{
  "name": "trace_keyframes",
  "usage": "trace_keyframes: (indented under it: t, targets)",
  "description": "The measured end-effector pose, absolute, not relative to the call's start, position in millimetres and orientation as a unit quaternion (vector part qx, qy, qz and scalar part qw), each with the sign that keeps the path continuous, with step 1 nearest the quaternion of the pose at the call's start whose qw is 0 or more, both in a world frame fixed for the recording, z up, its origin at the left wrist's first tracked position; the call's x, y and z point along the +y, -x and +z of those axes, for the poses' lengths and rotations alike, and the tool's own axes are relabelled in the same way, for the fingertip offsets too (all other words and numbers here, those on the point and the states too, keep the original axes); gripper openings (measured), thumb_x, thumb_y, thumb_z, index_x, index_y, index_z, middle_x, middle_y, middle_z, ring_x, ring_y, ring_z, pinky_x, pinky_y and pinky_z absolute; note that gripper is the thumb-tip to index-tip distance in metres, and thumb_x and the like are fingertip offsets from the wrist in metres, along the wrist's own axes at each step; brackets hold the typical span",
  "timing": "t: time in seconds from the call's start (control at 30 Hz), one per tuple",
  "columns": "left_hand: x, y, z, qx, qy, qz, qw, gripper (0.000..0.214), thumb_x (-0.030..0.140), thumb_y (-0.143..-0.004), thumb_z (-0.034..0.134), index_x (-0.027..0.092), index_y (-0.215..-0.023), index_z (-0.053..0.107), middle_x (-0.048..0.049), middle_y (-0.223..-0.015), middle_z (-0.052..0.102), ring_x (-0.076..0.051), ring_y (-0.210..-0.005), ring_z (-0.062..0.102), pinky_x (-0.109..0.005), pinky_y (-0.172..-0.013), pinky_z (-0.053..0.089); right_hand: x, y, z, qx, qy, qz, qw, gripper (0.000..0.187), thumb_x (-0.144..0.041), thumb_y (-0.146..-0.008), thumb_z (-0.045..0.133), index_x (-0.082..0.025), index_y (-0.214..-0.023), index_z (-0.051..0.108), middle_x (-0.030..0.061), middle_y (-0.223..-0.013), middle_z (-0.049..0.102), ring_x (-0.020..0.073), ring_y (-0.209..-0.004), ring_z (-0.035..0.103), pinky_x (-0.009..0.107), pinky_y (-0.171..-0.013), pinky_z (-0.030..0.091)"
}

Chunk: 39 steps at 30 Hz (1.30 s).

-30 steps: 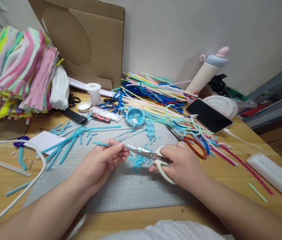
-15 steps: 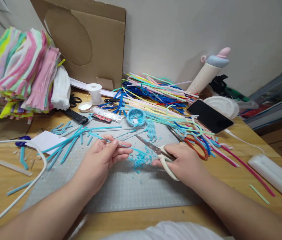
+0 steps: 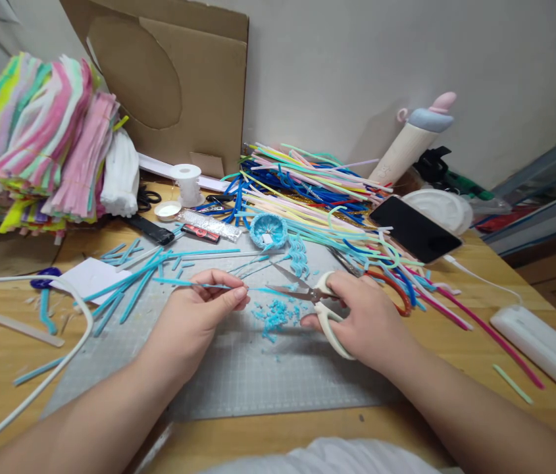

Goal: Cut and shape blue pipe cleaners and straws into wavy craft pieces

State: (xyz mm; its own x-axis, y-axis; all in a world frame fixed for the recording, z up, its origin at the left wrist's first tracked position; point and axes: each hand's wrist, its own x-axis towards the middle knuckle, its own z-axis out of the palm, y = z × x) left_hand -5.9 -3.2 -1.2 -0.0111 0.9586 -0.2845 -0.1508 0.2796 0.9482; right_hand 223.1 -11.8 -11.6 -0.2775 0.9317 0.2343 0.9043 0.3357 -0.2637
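My left hand [image 3: 199, 316] pinches a thin light-blue pipe cleaner [image 3: 183, 284] that runs level across the grey cutting mat [image 3: 238, 375]. My right hand [image 3: 361, 319] grips white-handled scissors [image 3: 307, 296], whose blades are parted around the pipe cleaner's right end. Blue fuzz clippings [image 3: 275, 316] lie on the mat just under the blades.
A heap of coloured pipe cleaners [image 3: 307, 191] and a small blue woven disc [image 3: 268, 230] lie behind the mat. Red-handled scissors [image 3: 386, 289], a black phone [image 3: 413, 230], a bottle [image 3: 413, 141], a thread spool [image 3: 186, 184], stacked fuzzy bundles [image 3: 41, 138] and cardboard [image 3: 174, 79] surround it.
The scissors swung away from the pipe cleaner and came back to its right end with blades parted. My left hand turned the pipe cleaner and holds it level again.
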Motion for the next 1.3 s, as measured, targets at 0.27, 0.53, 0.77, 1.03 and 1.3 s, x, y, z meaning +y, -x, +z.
trace_keyframes:
  t: [0.27,0.53,0.77,1.03,1.3]
  targets:
    - [-6.1,7.3,1.5,0.557,-0.446,0.45,0.537,0.014,0.023,-0.06,0.076,0.019,-0.067,0.064,-0.0015,-0.075,0.065,-0.015,-0.07,0.057,-0.022,-0.06,0.04,-15.1,-220.2,-16.4,-0.827,0.541,0.054,0.143,0.025,-0.042,-0.074,0.061,-0.02,-0.067,0.05,-0.0003,-0.068,0.057,0.014,-0.062,0.045,0.028,-0.062,0.025]
    - [-7.4,7.7,-3.3,0.51,-0.424,0.471,0.581,0.014,0.021,-0.061,0.076,0.019,-0.065,0.063,-0.0004,-0.077,0.065,-0.015,-0.074,0.058,-0.024,-0.069,0.042,-18.0,-216.9,-15.6,-0.829,0.537,0.07,0.14,0.034,-0.053,-0.073,0.06,-0.02,-0.07,0.052,-0.0001,-0.07,0.058,0.0152,-0.064,0.045,0.028,-0.062,0.023]
    - [-8.0,6.4,-3.2,0.466,-0.419,0.481,0.613,0.014,0.016,-0.063,0.074,0.019,-0.063,0.06,0.0016,-0.073,0.063,-0.013,-0.075,0.058,-0.023,-0.07,0.042,-20.4,-212.8,-14.2,-0.823,0.537,0.117,0.143,0.048,-0.065,-0.066,0.06,-0.019,-0.065,0.047,-0.0027,-0.063,0.053,0.0137,-0.06,0.04,0.026,-0.06,0.021]
    - [-7.1,7.1,-1.7,0.483,-0.417,0.487,0.596,0.014,0.017,-0.062,0.075,0.019,-0.063,0.061,0.001,-0.076,0.063,-0.013,-0.076,0.057,-0.022,-0.07,0.042,-22.4,-213.5,-15.7,-0.812,0.543,0.144,0.155,0.053,-0.07,-0.064,0.057,-0.018,-0.057,0.044,-0.0032,-0.055,0.048,0.013,-0.056,0.037,0.025,-0.058,0.02]
    - [-6.9,7.8,-3.1,0.492,-0.42,0.49,0.584,0.016,0.019,-0.062,0.075,0.017,-0.064,0.059,0.0011,-0.076,0.061,-0.013,-0.075,0.056,-0.022,-0.07,0.041,-20.8,-217.6,-20.4,-0.817,0.538,0.146,0.148,0.052,-0.069,-0.065,0.057,-0.018,-0.056,0.047,-0.0024,-0.054,0.052,0.0128,-0.056,0.041,0.025,-0.059,0.022]
